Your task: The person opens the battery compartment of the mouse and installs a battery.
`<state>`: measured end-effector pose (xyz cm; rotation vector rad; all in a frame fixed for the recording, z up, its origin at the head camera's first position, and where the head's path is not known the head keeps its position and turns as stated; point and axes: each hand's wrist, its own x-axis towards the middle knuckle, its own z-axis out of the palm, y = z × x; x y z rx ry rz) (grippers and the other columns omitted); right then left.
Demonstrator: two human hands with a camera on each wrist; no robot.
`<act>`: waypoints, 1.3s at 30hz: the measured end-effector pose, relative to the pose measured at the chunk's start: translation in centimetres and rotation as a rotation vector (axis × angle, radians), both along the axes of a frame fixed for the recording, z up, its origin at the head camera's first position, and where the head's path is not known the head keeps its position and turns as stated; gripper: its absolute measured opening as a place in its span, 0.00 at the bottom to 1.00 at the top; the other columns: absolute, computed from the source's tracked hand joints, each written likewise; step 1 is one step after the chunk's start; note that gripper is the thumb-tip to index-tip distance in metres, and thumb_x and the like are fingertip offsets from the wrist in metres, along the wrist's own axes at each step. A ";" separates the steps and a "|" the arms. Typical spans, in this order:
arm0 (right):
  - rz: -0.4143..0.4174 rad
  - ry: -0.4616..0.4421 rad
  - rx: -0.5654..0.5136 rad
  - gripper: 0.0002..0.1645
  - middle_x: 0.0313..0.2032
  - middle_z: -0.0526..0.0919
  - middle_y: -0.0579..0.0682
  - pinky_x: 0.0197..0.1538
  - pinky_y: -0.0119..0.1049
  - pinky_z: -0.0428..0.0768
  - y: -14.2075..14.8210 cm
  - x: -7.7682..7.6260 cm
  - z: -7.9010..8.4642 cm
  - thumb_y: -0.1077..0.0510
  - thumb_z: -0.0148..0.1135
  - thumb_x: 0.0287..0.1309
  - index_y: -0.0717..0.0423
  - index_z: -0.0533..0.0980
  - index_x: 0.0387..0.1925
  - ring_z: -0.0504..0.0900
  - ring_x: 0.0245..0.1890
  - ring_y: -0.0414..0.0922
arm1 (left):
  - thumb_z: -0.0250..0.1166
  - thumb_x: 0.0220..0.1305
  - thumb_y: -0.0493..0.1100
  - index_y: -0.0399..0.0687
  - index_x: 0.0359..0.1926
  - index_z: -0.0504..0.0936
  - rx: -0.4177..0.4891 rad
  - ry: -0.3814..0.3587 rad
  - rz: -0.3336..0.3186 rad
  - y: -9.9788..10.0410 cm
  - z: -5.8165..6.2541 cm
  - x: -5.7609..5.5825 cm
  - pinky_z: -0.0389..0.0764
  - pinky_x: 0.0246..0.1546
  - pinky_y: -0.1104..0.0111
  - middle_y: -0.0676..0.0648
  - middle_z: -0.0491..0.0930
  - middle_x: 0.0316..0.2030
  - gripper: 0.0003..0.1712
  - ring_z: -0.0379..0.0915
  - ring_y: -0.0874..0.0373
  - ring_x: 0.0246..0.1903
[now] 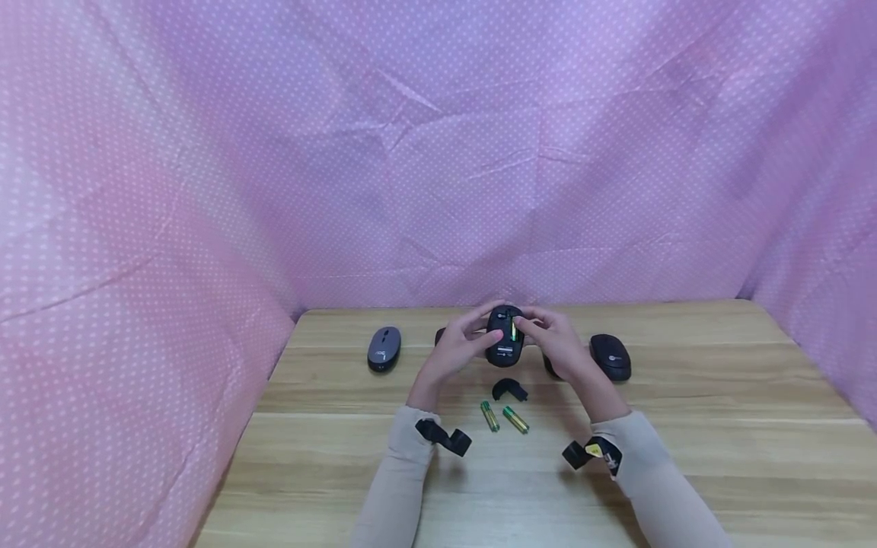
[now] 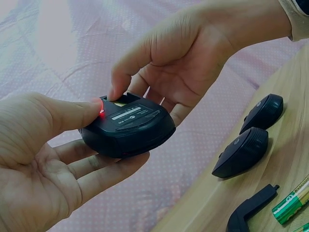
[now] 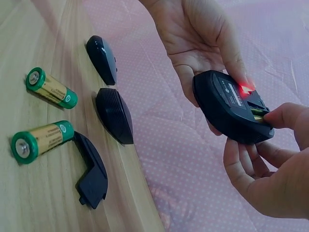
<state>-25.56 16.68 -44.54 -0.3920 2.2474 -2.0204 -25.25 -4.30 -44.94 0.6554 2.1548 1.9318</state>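
Observation:
A black computer mouse (image 1: 504, 358) is held above the table, underside up, its battery bay uncovered. My left hand (image 1: 454, 352) grips its left side, the thumb on the underside near a glowing red light (image 3: 247, 89) and fingers beneath. My right hand (image 1: 560, 348) holds the other side, with the thumb on a green-and-gold battery (image 3: 259, 113) in the bay. Below, on the table, lies a curved black battery cover (image 1: 508, 389). Nearer me are two loose batteries, the left one (image 1: 489, 416) and the right one (image 1: 516, 419).
A grey mouse (image 1: 384, 348) sits on the wooden table (image 1: 329, 472) at the left. To the right is a black mouse (image 1: 610, 357). Other dark mice are partly hidden behind my hands. Pink dotted cloth (image 1: 438, 190) hangs around the table's back and sides.

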 end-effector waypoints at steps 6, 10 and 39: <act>-0.012 0.020 0.057 0.23 0.49 0.77 0.60 0.49 0.37 0.85 0.1 -0.2 0.0 0.59 0.56 0.73 0.71 0.75 0.61 0.80 0.40 0.38 | 0.62 0.74 0.42 0.54 0.75 0.67 -0.015 0.001 -0.005 0.0 0.1 -0.1 0.87 0.51 0.57 0.46 0.62 0.77 0.31 0.70 0.44 0.69; 0.004 0.016 0.083 0.23 0.51 0.78 0.61 0.51 0.39 0.85 0.2 -0.3 0.1 0.57 0.56 0.73 0.69 0.75 0.62 0.79 0.43 0.40 | 0.62 0.74 0.41 0.52 0.75 0.68 -0.018 0.000 -0.002 0.0 0.2 -0.2 0.87 0.52 0.56 0.46 0.62 0.77 0.31 0.70 0.43 0.69; 0.145 0.083 0.261 0.26 0.48 0.85 0.64 0.46 0.37 0.85 0.2 -0.6 0.4 0.57 0.65 0.68 0.66 0.75 0.63 0.85 0.42 0.47 | 0.62 0.74 0.49 0.61 0.69 0.74 -0.024 -0.122 0.160 -1.4 0.0 -0.8 0.87 0.45 0.57 0.41 0.78 0.63 0.25 0.79 0.47 0.58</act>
